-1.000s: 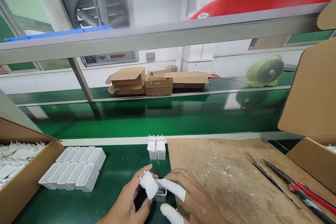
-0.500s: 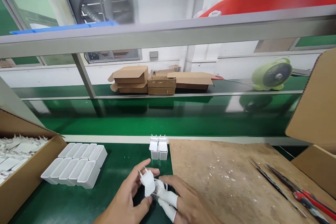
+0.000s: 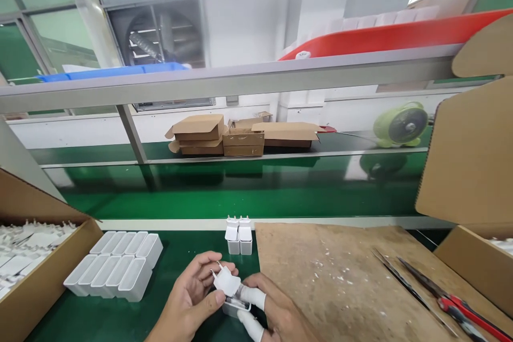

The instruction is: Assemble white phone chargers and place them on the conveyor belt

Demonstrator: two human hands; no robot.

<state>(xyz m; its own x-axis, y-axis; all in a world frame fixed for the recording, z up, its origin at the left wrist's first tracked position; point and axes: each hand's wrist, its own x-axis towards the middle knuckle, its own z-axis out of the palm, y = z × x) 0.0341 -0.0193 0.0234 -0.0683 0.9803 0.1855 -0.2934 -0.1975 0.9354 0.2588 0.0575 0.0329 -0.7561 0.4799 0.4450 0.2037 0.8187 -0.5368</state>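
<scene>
**Plug cap (image 3: 226, 282) tilted over open charger housing (image 3: 235, 309)**

The left hand (image 3: 192, 296) pinches the white two-pin plug cap between thumb and fingers. The right hand (image 3: 282, 312) (thumb and one finger wear white finger cots (image 3: 254, 297)) holds the housing's right end, fingers drawn narrow, over the dark green worktop (image 3: 176, 245). Just beyond stand two white plug chargers (image 3: 233, 246), side by side.

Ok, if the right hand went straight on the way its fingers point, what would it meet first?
Probably the white two-pin plastic plug piece, with the left hand just beyond; depth there is unclear.
</scene>
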